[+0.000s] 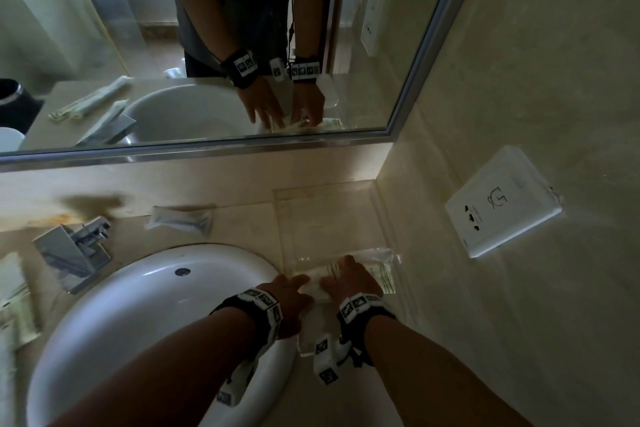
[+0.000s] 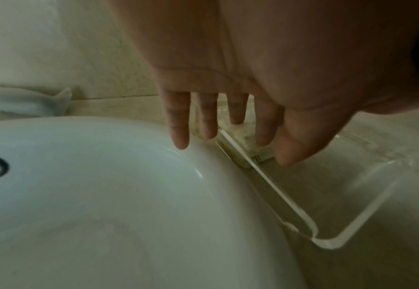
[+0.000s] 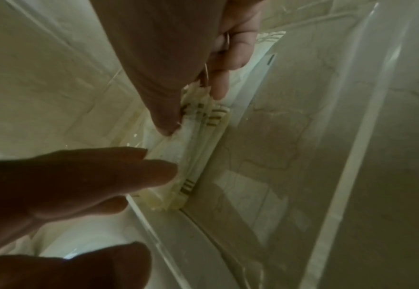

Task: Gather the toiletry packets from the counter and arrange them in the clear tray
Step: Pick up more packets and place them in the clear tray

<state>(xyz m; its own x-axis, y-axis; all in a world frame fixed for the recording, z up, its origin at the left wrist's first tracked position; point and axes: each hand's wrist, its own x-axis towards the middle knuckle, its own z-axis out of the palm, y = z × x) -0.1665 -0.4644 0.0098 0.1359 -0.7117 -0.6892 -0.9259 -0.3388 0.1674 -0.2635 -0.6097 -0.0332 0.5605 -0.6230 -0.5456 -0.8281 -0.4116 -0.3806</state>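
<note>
The two forearms, each with a black wrist band, lie nearest the head camera and reach forward over the white sink (image 1: 114,305) rim.

At the counter's far left edge some pale wrapped items (image 1: 15,291) lie blurred; I cannot tell what they are. Next comes the chrome tap (image 1: 74,250), and behind the basin, along the counter's back edge, one long wrapped packet (image 1: 180,218) waits uncollected, its long axis running left to right.

The left hand (image 1: 289,291) rests at the basin's right rim, fingers straight and slightly spread. In the right wrist view its fingertips (image 3: 158,170) touch the left end of the packet stack (image 3: 198,154); it grips nothing.

The stack, several flat white packets with striped ends, sits inside the clear tray (image 1: 287,204), in the tray's near left part, against its left wall. Its long axis runs left to right between the two hands in the head view.

The right hand (image 1: 349,282) pinches the stack's right end, thumb on one face and curled fingers (image 3: 222,84) on the other.

I judge the coming move to be squaring the stack: the packets lie directly between the hands, so pressing inward along the long axis should align them. The left hand is nearer the uncollected packet.

A white wall socket plate (image 1: 502,201) is mounted to the right of the tray.
</note>
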